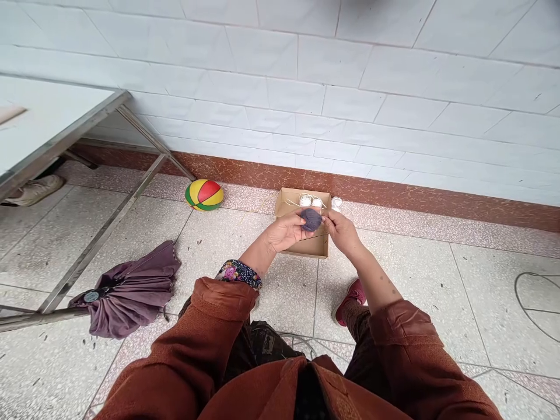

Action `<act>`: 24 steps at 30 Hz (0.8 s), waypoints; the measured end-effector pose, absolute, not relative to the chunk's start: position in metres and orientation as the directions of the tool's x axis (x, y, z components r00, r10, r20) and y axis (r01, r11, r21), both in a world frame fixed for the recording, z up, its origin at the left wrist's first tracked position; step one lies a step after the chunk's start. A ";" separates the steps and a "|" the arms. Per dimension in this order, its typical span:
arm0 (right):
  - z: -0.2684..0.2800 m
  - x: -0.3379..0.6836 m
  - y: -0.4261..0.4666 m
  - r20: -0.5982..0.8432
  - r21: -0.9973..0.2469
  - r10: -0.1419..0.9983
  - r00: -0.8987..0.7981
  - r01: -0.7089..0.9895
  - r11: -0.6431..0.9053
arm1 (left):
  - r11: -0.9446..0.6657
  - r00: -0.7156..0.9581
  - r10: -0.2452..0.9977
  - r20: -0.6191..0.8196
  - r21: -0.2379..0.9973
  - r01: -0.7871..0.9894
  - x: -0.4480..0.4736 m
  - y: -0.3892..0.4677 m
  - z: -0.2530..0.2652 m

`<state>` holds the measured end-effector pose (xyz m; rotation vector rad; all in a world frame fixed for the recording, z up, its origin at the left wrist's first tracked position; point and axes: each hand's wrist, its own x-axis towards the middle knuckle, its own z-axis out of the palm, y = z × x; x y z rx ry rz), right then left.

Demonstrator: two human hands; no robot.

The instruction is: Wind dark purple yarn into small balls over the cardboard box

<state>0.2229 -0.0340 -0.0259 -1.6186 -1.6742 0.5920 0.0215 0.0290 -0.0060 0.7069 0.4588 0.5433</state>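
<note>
In my left hand [286, 231] rests a dark grey ball of yarn [311, 220], held between the thumb and fingers. My right hand [342, 232] is beside it, with thumb and fingers pinched together at the ball's right edge; what sits in that pinch is too small to make out. Below both hands a shallow cardboard box [304, 249] stands on the floor, partly hidden by them. White balls of yarn [305, 200] lie at its far end. One more white ball [336, 202] is just outside the box on the right.
A red, yellow and green ball [204, 195] lies by the wall, near a metal-framed table [65, 137]. On the floor at the left is a folded purple umbrella [135, 286]. Another person's shoe [37, 191] shows under the table. A wire loop [520, 297] lies far right.
</note>
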 end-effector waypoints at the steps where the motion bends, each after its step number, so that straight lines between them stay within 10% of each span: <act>1: -0.027 0.222 -0.035 0.131 -0.731 0.991 0.017 0.677 0.085 | 0.625 0.742 0.640 -0.201 0.697 -0.350 0.020 0.032 -0.006; 6: -0.028 0.217 -0.044 -0.058 -0.651 0.985 -0.161 0.754 0.085 | 0.562 0.574 0.774 -0.267 0.708 -0.428 0.012 0.046 -0.009; 12: -0.003 0.213 -0.051 0.134 -0.811 0.929 -0.346 0.500 0.303 | 0.430 0.452 0.834 -0.315 0.885 -0.177 0.018 0.045 -0.017; 18: 0.009 0.220 -0.048 0.248 -0.894 0.965 -0.083 0.364 0.261 | 0.191 0.586 0.757 -0.288 0.956 0.222 0.026 0.028 -0.021; 24: -0.012 0.229 -0.038 0.145 -0.883 0.986 0.082 0.461 0.092 | 0.359 0.852 0.508 -0.125 0.930 -0.077 0.025 0.020 -0.009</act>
